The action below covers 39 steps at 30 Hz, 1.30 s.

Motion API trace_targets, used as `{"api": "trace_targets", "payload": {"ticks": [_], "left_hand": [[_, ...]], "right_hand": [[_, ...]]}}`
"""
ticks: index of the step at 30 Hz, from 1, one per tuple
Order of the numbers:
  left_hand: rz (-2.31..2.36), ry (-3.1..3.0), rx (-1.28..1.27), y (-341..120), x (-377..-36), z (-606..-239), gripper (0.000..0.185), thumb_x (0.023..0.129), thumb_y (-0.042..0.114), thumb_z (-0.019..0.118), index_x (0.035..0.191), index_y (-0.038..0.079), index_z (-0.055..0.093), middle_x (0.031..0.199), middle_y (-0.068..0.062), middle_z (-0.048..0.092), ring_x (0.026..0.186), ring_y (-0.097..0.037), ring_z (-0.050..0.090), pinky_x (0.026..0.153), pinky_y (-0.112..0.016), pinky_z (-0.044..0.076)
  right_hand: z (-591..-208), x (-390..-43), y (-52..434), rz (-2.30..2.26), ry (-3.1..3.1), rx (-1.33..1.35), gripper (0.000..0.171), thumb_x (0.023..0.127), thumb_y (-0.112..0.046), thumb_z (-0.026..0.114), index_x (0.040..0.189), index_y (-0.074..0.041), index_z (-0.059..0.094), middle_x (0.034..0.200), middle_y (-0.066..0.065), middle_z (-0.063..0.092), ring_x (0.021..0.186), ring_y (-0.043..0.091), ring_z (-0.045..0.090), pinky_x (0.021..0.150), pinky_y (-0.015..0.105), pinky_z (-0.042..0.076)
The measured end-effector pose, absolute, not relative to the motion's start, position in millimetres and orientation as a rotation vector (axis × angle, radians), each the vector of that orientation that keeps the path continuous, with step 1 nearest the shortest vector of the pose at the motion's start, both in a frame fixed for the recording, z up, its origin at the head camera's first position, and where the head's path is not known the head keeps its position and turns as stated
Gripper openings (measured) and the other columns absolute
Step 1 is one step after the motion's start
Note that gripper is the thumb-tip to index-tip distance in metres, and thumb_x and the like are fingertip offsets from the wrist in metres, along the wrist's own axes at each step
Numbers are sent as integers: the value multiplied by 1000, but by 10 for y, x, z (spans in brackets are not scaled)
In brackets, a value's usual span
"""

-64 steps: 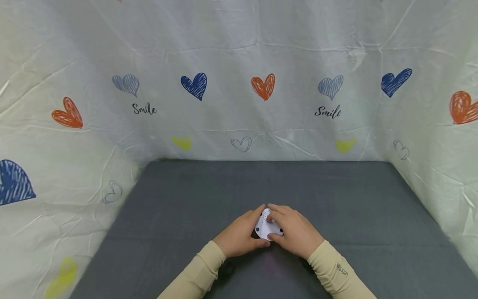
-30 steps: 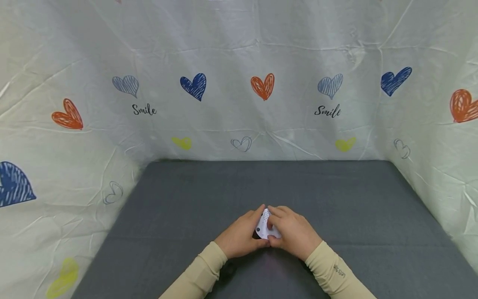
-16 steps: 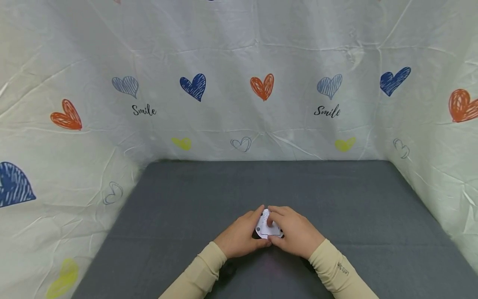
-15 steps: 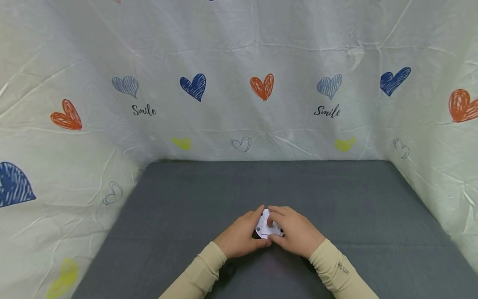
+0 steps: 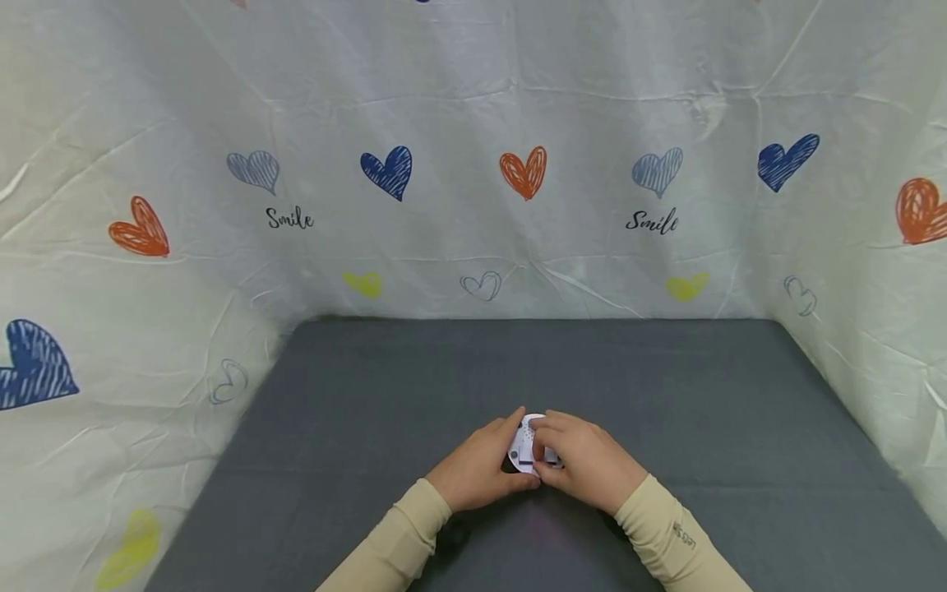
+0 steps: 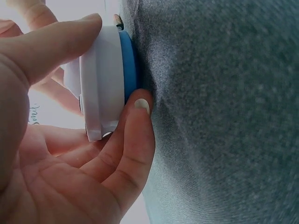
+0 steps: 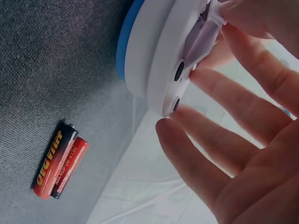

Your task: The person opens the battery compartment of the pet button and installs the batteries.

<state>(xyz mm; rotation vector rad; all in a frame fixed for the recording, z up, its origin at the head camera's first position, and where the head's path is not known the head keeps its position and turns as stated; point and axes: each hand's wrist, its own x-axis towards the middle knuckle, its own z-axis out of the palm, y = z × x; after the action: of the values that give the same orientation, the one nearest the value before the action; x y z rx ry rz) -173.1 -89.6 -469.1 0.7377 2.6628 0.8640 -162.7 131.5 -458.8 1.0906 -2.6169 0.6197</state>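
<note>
A round white device (image 5: pixel 515 455) with a blue underside lies face down on the grey cloth, its back up with small holes and black feet. My left hand (image 5: pixel 477 466) grips its side, thumb on the near rim and fingers round the far edge. My right hand (image 5: pixel 590 458) pinches the battery cover (image 7: pixel 202 43), which stands tilted up from the back in the right wrist view. The other right fingers are spread by the rim. Two red and black AAA batteries (image 7: pixel 57 161) lie side by side on the cloth; my hands hide them in the head view.
Dark grey cloth (image 5: pixel 414 386) covers the table. White sheeting (image 5: pixel 459 99) printed with hearts and "Smile" hangs behind and at both sides.
My right thumb and finger have drawn the battery cover up from the device's back, and a dark gap shows at its near edge. The left hand keeps its grip almost unmoved.
</note>
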Motion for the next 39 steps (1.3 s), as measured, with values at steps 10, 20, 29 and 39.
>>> {"api": "trace_targets", "payload": {"ticks": [10, 20, 29, 39], "left_hand": [[857, 2667, 732, -898, -1742, -4705, 98, 98, 41, 81, 170, 2, 27, 158, -18, 55, 140, -28, 61, 112, -49, 53], [856, 2673, 707, -870, -1737, -4700, 97, 97, 37, 83, 170, 3, 29, 161, -18, 54, 143, -29, 59, 116, -50, 51], [830, 2685, 640, -846, -1726, -4709, 99, 95, 38, 85, 171, 8, 29, 166, -16, 50, 152, -32, 51, 123, -52, 44], [818, 2680, 620, -847, -1732, -4693, 100, 94, 41, 85, 171, 10, 30, 166, -16, 49, 152, -33, 51, 122, -54, 44]], "right_hand": [[-4583, -1616, 1312, 492, -2534, 1121, 22, 83, -8, 90, 83, -17, 69, 106, 0, 79, 96, 14, 73, 80, 32, 61], [-4530, -1625, 1499, 526, -2576, 1032, 27, 85, -8, 88, 82, -22, 65, 78, -12, 63, 72, 2, 51, 66, 24, 47], [-4614, -1536, 2199, 426, -2802, 671, 26, 89, -12, 88, 83, -27, 67, 82, -13, 66, 74, 2, 54, 66, 29, 50], [-4715, -1516, 2478, 407, -2968, 489, 32, 90, -12, 87, 78, -26, 61, 82, -7, 70, 69, 9, 51, 60, 31, 45]]}}
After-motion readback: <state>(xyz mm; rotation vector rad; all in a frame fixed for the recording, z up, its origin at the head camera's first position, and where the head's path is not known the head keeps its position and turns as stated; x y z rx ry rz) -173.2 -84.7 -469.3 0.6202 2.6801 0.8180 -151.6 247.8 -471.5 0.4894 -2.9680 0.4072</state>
